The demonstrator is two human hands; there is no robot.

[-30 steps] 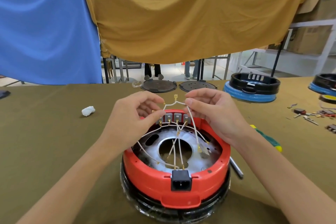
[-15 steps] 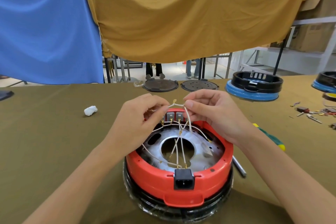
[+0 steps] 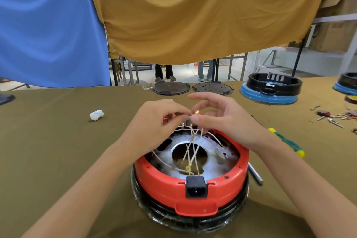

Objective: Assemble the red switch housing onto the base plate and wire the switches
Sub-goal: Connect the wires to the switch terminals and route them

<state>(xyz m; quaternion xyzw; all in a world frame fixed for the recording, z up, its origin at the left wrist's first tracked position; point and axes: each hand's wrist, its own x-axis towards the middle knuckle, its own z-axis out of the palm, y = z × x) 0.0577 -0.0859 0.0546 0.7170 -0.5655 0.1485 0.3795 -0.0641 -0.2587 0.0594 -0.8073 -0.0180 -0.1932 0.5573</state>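
Fingertips (image 3: 188,114) of the left hand (image 3: 152,121) are being pinched round a white wire (image 3: 195,147) at the far rim of the red switch housing (image 3: 191,189), while the right hand (image 3: 226,120) is being held beside them with thumb and bent fingers on the same wire end and the index finger lifted straight. Compared with 0.5 s ago, the right hand's upper fingers are being spread away from the wire — earlier they were closed over it — and a brass terminal (image 3: 197,111) is now being shown between the 2 hands.

The housing is being kept on the black base (image 3: 193,218) at the table's near middle, its open side facing up and its black 2-pin socket (image 3: 195,187) pointing toward the viewer; its longer axis cannot be told.

The olive-covered table (image 3: 58,150) is being shared with a white wad (image 3: 96,115), a green-and-yellow screwdriver (image 3: 287,142) and 2 dark discs (image 3: 193,88) — blue (image 3: 48,25) and mustard cloths (image 3: 202,15) are being hung behind.
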